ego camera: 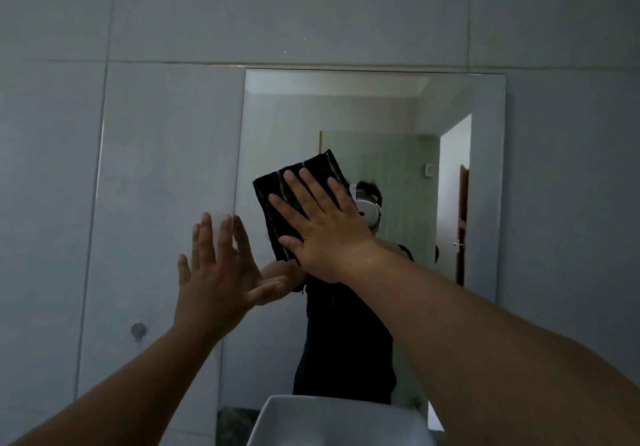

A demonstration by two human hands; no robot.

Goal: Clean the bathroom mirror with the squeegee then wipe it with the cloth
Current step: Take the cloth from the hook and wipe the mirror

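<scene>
A frameless rectangular mirror (391, 116) hangs on the grey tiled wall. A folded black cloth with pale stripes (294, 182) lies flat against the glass near its middle left. My right hand (322, 227) presses on the cloth with straight, spread fingers. My left hand (214, 272) is raised flat with straight fingers at the mirror's left edge, over the wall tile and the glass. The squeegee is not in view.
A white basin (339, 421) sits below the mirror at the bottom of the view. A small round metal fitting (138, 330) sticks out of the wall at the lower left. The mirror reflects a person, a green wall and an open doorway.
</scene>
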